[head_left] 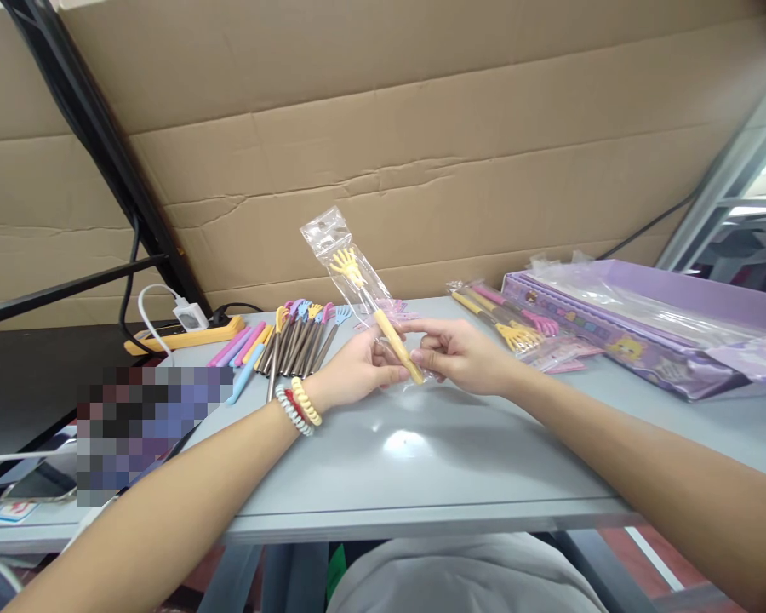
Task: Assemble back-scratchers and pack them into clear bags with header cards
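A yellow back scratcher [392,336] with a hand-shaped head lies tilted inside a clear plastic bag [328,232], above the grey table. The lower end of the bagged scratcher is between my two hands. My left hand [357,370], with coiled bands at the wrist, is closed on it from the left. From the right, my right hand [456,353] pinches the bag beside the handle. Left of my hands lie several loose scratcher heads on dark metal rods [300,345] and several coloured handles [246,349]. Bagged scratchers [517,328] rest to the right.
A purple box [651,362] holding clear plastic bags stands on the right of the table [421,468]. At the left are a yellow power strip [191,338] with a white charger [191,317], and a phone [42,481]. Cardboard [357,128] rises behind the table.
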Action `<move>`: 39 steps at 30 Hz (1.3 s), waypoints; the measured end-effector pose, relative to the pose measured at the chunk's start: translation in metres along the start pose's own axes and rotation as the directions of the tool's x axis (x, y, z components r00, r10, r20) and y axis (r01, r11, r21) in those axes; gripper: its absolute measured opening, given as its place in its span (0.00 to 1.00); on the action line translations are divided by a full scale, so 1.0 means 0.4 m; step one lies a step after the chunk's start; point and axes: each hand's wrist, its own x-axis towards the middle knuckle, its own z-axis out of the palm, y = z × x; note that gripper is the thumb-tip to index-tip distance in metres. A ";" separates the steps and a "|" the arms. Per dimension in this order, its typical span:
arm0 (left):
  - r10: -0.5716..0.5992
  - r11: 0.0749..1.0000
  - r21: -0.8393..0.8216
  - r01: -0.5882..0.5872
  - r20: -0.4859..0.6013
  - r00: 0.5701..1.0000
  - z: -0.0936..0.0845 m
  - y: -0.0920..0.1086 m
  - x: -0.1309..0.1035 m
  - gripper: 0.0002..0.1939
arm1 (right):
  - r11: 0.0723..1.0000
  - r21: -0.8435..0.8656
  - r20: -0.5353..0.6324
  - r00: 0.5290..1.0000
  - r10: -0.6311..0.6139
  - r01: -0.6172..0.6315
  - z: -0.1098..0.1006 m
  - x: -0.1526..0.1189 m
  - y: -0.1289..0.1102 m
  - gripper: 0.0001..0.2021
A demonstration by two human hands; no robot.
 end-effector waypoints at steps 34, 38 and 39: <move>0.041 0.900 0.435 0.003 -0.091 0.995 0.004 0.020 -0.011 0.19 | 0.928 -0.340 -0.023 0.985 -0.173 0.155 0.007 -0.003 0.010 0.20; 0.058 0.893 0.450 -0.019 -0.073 0.996 0.006 0.020 -0.012 0.16 | 0.963 -0.250 -0.018 0.994 -0.106 0.098 0.006 -0.005 0.006 0.27; 0.060 0.891 0.454 -0.020 -0.074 0.995 0.006 0.019 -0.012 0.15 | 0.970 -0.225 -0.010 0.996 -0.091 0.087 0.005 -0.006 0.004 0.28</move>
